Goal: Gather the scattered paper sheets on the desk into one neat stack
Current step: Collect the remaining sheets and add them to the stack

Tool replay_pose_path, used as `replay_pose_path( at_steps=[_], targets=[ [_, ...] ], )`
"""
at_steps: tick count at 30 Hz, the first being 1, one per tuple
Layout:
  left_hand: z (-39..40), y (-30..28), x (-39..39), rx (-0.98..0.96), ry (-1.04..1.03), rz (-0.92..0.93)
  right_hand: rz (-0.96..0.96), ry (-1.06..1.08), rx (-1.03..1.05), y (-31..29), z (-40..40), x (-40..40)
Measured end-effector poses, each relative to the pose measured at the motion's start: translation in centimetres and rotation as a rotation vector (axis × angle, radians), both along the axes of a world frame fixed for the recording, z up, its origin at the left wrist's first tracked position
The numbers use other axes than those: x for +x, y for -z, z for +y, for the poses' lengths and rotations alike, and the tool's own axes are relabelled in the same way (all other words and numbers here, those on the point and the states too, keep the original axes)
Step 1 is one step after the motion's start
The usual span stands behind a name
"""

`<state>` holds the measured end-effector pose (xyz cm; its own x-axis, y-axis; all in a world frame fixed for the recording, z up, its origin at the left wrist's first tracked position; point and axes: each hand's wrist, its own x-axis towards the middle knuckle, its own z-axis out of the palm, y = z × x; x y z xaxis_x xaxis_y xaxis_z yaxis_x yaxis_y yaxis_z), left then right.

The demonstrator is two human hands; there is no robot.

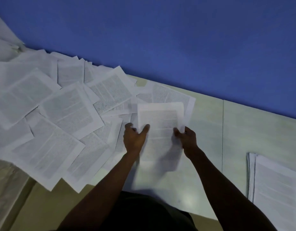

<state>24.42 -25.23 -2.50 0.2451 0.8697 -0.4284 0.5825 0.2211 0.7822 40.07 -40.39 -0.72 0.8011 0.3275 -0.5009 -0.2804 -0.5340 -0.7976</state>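
Observation:
Several printed paper sheets (49, 114) lie scattered and overlapping across the left half of the pale desk (210, 130). One sheet (160, 129) is lifted above the desk's middle and blurred by motion. My right hand (187, 139) pinches its right edge. My left hand (135, 137) is at its left edge, thumb against the page and fingers spread; whether it grips is unclear. A gathered stack (277, 189) of sheets lies at the desk's right, near the front edge.
A blue wall (160, 39) runs along the back of the desk. A seam (222, 134) divides the desktop right of my hands. More loose paper (4, 39) rises at the far left corner. Bare desk shows between the held sheet and the stack.

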Motion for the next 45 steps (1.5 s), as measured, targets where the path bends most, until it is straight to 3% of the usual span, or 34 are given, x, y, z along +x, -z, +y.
replay_pose_path(
  at_steps=[2,6,10,13,16,19,22,24,27,29,34,37,39,41,42,44,45],
  targets=[
    [2.7,0.4,0.4,-0.122,0.111,-0.103,-0.028,-0.010,-0.057,0.2,3.1,-0.1],
    [7.0,1.2,-0.1,0.197,0.059,0.039,-0.116,-0.230,-0.365,0.3,9.4,-1.2],
    [9.9,1.6,-0.8,0.385,0.033,0.496,-0.070,-0.224,-0.527,-0.4,14.9,-3.8],
    [10.7,2.3,-1.2,0.425,0.101,0.607,-0.061,-0.182,-0.603,0.2,18.4,-5.8],
    [10.5,2.8,-1.4,0.467,0.121,0.525,0.016,-0.170,-0.471,1.2,20.2,-6.2],
    [10.9,2.1,-1.6,0.497,0.118,0.271,0.010,-0.148,-0.312,1.8,20.6,-5.2],
    [12.2,1.5,-2.1,0.517,0.134,-0.036,0.122,-0.108,-0.146,2.1,20.6,-4.0],
    [13.1,1.5,-2.4,0.562,0.103,-0.107,0.214,-0.087,-0.018,2.1,20.3,-3.1],
    [14.7,1.9,-3.1,0.644,-0.065,0.168,0.398,-0.076,0.196,2.1,18.5,-1.4],
    [15.6,1.9,-3.6,0.549,-0.151,0.353,0.466,-0.031,0.295,2.1,16.7,-0.6],
    [15.9,2.8,-4.2,0.210,0.261,0.607,0.304,0.110,0.195,2.3,11.9,0.2],
    [15.9,2.2,-3.7,0.195,0.305,0.688,0.270,0.160,0.217,1.4,9.7,0.6],
    [15.8,1.1,-3.1,0.291,0.287,0.735,0.269,0.247,0.220,0.5,8.3,0.9],
    [15.1,0.2,-1.9,0.451,0.361,0.572,0.286,0.234,0.220,0.0,6.8,1.1],
    [14.5,-0.1,-1.1,0.489,0.410,0.355,0.315,0.213,0.239,0.1,6.0,1.3],
    [12.7,-0.8,0.7,0.361,0.464,-0.024,0.465,0.250,0.413,-0.4,4.7,1.3],
    [11.7,-1.7,1.4,0.273,0.472,-0.101,0.524,0.285,0.512,-0.9,3.9,1.3]
  ],
)
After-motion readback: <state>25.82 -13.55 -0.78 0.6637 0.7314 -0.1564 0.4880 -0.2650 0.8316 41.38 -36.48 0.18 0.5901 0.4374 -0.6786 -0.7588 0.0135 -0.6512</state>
